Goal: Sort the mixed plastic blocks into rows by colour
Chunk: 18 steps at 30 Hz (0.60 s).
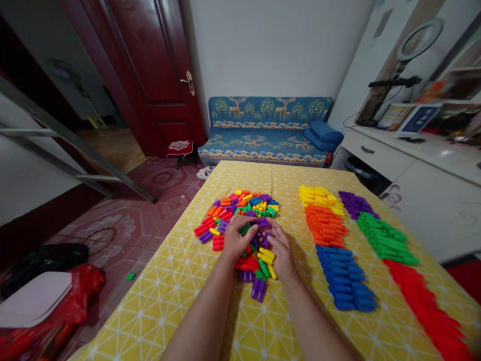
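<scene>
A mixed pile of plastic building blocks (220, 213) in several colours lies on the table, with both my hands at its near side. My left hand (236, 238) rests over the pile, thumb and forefinger apart, its fingertips close to the purple pieces. With bent fingers, my right hand (282, 250) grips a purple building block (263, 222) at its fingertips. Below that hand lie a yellow block (266, 255) and a green block (263, 267). Nearest my wrists is another purple block (258, 289). The hands hide part of the pile.
Sorted rows of yellow (319, 196), orange (326, 226), blue (343, 278), purple (356, 204), green (385, 238) and red blocks (424, 306) lie rightward on the yellow tablecloth (150, 321). A green block (131, 276) is on the floor. Beyond stands a blue sofa (259, 140).
</scene>
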Motion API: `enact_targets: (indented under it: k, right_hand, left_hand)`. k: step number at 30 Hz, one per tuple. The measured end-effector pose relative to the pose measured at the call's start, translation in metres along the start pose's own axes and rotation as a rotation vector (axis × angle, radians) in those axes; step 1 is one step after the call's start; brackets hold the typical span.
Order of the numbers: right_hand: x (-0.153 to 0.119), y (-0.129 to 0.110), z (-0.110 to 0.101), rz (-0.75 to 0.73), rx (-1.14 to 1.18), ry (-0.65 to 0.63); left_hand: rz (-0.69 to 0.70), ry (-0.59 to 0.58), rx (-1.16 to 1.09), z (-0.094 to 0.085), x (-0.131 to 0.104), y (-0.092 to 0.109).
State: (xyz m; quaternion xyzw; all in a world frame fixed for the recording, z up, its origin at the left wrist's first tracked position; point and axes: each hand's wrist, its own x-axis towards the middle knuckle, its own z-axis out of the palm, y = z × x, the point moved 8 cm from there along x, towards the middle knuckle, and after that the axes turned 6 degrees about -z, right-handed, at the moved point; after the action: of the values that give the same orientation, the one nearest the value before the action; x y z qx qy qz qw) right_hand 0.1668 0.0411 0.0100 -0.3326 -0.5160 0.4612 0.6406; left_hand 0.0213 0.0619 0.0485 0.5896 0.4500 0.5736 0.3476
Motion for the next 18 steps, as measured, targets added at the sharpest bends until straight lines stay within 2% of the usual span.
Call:
enact_targets:
  k: [6, 12, 18]
  right_hand:
    - [0.001, 0.001, 0.000, 0.018, -0.036, 0.038]
    - [-0.004, 0.002, -0.010, 0.034, -0.117, 0.208]
    - [-0.002, 0.005, -0.011, 0.043, 0.017, 0.236]
  left_hand:
    - [0.027, -0.083, 0.053, 0.010, -0.001, 0.001]
    - [0.068, -0.059, 0.096, 0.007, -0.002, 0.005]
    - [0.029, -0.090, 0.105, 0.008, -0.004, 0.007]
